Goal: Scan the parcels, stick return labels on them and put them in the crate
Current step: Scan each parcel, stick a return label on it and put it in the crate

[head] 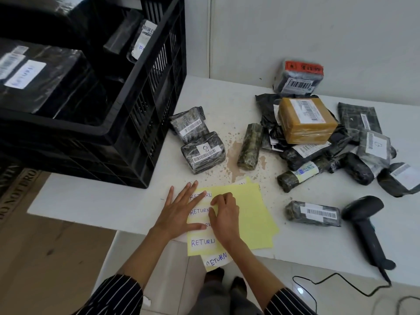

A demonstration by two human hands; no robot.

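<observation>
We read "RETURN" on the labels (203, 242) of the yellow sheet (250, 214). The left hand (179, 212) presses it, fingers straight; the right hand (225, 221), curled, seemingly pinches one label.

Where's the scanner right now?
In the head view the scanner lies at the right near edge of the table, just right of a lone black parcel.

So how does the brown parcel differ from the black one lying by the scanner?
The brown parcel is a box in tan tape; the black parcel is slimmer, in dark wrap. The brown one sits atop the pile; the black one lies alone on the table. Both carry a barcode label.
</observation>
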